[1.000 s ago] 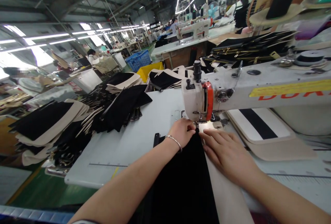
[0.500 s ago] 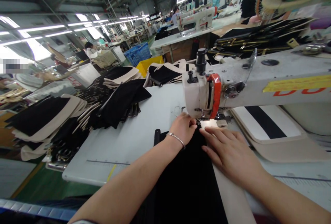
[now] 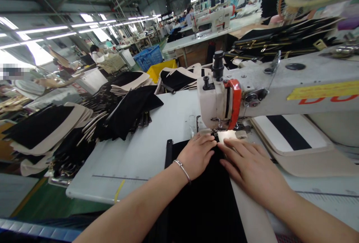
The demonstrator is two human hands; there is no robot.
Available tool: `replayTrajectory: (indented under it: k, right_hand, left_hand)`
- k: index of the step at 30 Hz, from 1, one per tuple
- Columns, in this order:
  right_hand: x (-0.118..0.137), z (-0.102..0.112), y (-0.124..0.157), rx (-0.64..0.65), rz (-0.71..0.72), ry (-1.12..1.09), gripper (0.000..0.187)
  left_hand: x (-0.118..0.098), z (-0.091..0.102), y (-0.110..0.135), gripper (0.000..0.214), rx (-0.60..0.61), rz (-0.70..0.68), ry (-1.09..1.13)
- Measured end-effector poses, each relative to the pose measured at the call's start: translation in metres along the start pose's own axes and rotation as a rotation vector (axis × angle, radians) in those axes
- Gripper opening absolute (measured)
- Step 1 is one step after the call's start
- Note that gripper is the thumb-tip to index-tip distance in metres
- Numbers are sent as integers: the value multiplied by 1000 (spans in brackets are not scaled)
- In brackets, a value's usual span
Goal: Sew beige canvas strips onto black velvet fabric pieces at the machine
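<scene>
A black fabric panel with a beige border [image 3: 204, 205] lies under the head of a white sewing machine [image 3: 210, 104]. My left hand [image 3: 198, 155] rests on the black part just left of the needle area, fingers stretched forward and lying nearly flat. On the panel's right side, my right hand [image 3: 249, 164] is spread over the beige border, its fingertips close to the lit spot by the presser foot. Fingers and machine head hide the stitching point itself. A black strip [image 3: 168, 153] runs along the panel's left edge.
Stacked black and beige pieces [image 3: 47, 123] and a dark folded pile [image 3: 131, 112] sit to the left. Beige pieces with a black stripe [image 3: 288, 132] lie beneath the machine arm at right. Behind are a yellow bin [image 3: 161, 71], a blue basket [image 3: 148, 57] and zippered black pieces [image 3: 280, 40].
My left hand has shifted slightly back toward me, and its curled fingers have straightened onto the fabric. The right hand and the panel look almost unmoved.
</scene>
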State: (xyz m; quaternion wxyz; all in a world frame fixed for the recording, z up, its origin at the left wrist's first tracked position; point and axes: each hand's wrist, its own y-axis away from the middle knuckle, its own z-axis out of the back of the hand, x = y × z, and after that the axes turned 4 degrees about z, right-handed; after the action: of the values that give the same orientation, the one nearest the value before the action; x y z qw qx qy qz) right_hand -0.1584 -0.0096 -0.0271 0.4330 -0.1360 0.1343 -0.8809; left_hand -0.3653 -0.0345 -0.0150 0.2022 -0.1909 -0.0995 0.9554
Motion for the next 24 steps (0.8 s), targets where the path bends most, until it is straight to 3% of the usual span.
replayTrajectory:
  k: [5, 9, 11, 13, 16, 20, 24]
  right_hand:
    - [14, 8, 17, -15, 3, -4, 38]
    - [43, 27, 63, -140, 122, -95, 30]
    - [55, 36, 87, -185, 192, -96, 27]
    - [61, 43, 105, -181, 261, -48, 32]
    - [65, 47, 117, -139, 317, 45, 42]
    - [68, 45, 120, -103, 293, 101, 36]
    - [71, 43, 122, -153, 332, 95, 33]
  left_hand:
    - [-11, 17, 13, 34, 111, 29, -13]
    - [-42, 43, 62, 62, 398, -110, 89]
    - [-59, 50, 90, 65, 490, -179, 97]
    - [-71, 50, 110, 58, 517, -194, 46]
    - [-78, 46, 122, 60, 518, -187, -8]
    - [-79, 49, 117, 60, 532, -196, 13]
    - [-84, 50, 106, 52, 478, -124, 3]
